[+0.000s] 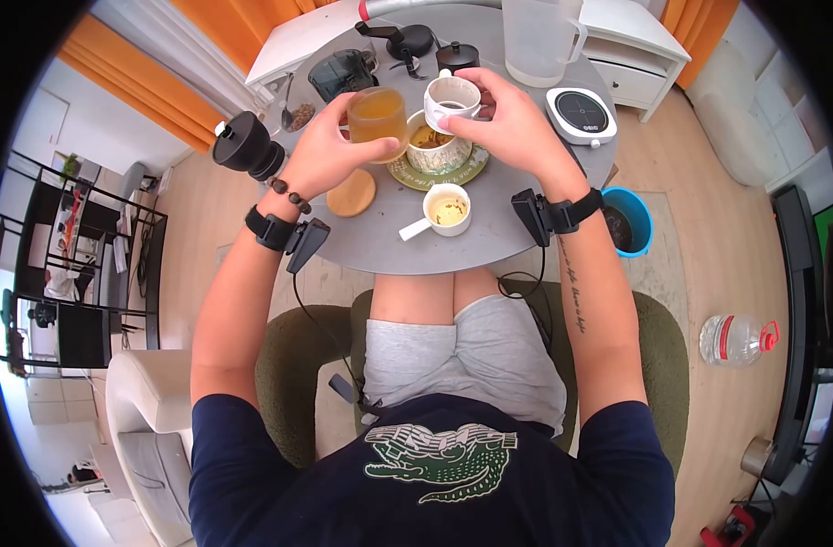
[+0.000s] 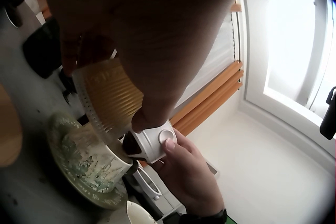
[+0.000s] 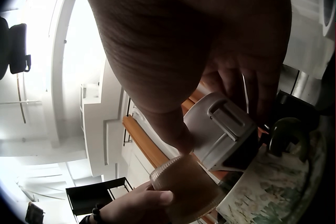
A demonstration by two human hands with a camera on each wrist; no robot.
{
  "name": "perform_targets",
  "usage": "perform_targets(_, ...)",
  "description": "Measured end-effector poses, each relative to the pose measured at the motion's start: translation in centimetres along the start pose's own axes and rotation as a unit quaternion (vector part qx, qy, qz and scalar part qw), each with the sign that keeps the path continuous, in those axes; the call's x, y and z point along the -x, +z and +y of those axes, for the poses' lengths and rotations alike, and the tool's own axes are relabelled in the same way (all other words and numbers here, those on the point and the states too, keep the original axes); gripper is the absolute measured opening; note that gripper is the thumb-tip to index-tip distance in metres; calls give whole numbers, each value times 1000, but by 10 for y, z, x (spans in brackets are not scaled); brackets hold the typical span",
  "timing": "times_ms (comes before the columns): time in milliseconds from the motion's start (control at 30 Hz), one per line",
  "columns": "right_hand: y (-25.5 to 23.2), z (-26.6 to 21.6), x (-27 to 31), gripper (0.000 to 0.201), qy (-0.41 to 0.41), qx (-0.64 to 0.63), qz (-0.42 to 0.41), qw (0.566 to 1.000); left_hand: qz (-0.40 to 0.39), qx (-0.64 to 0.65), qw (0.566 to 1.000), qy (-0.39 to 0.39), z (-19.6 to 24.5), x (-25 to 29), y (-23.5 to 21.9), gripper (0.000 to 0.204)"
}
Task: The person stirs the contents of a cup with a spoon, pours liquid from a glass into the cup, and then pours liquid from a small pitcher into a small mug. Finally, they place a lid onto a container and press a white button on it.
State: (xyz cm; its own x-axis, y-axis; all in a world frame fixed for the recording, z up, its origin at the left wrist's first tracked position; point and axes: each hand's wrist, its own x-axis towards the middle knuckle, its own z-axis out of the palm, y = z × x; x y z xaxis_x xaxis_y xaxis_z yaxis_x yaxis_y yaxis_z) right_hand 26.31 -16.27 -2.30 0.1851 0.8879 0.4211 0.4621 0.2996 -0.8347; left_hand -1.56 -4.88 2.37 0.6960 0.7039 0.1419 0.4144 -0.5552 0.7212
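In the head view the left hand [image 1: 330,150] grips a ribbed glass jar [image 1: 377,118] of amber liquid, tilted toward the right. The right hand [image 1: 510,123] holds a small white cup [image 1: 452,98], tipped, beside the jar. Both are above a patterned cup [image 1: 439,157] with dark bits in liquid, standing on a green plate [image 1: 468,173]. The left wrist view shows the jar [image 2: 107,98] close to the white cup [image 2: 152,142], with the thumb at its rim. From the right wrist, the right thumb and fingers lie around the white cup [image 3: 218,129].
A white handled cup [image 1: 448,211] with yellowish liquid and a round wooden lid [image 1: 351,193] stand nearer the body. Around them are a black grinder [image 1: 248,146], a dark container [image 1: 341,75], a clear pitcher [image 1: 537,41] and a white scale [image 1: 580,116]. A blue bin [image 1: 628,221] is right of the table.
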Motion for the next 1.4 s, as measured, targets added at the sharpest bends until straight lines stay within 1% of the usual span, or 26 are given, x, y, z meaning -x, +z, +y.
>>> perform_targets(67,0,-1,0,80,-3,15,2,1000,6,-4,1000,2,-2,2,-1,82)
perform_targets(167,-1,-5,2,79,9,-4,-6,1000,2,-7,1000,-1,-3,4,-3,82)
perform_targets(267,1,-2,1,79,2,-3,-3,1000,8,-6,1000,-1,-3,7,-2,81)
perform_targets(400,1,-3,2,79,-6,-11,-2,1000,-5,-5,1000,-5,-8,9,0,81)
perform_targets(467,0,-6,2,80,3,-10,-4,1000,15,12,1000,16,-8,10,3,78)
perform_targets(600,1,-1,2,81,8,2,-13,1000,16,8,1000,17,-4,11,3,77)
perform_targets(667,3,0,3,82,1,-21,-10,1000,-11,-5,1000,7,-4,10,1,80)
perform_targets(800,4,-3,3,82,5,-8,-13,1000,-13,-9,1000,8,-6,9,2,79)
perform_targets(867,4,-2,1,82,1,9,-17,1000,6,0,1000,22,-4,10,4,77)
perform_targets(967,5,-2,1,82,-8,1,-10,1000,-17,-20,1000,7,-4,9,0,79)
perform_targets(1100,4,1,-1,82,-5,7,-9,1000,-15,-15,1000,10,2,8,-2,79)
perform_targets(1167,3,2,-1,82,-7,-7,-8,1000,-11,-39,999,2,2,7,-3,79)
perform_targets(1267,2,0,0,82,0,-29,-8,1000,-12,-36,999,9,4,5,-3,80)
perform_targets(1400,1,-1,0,82,0,-21,-11,1000,-10,-48,999,6,11,5,-5,81)
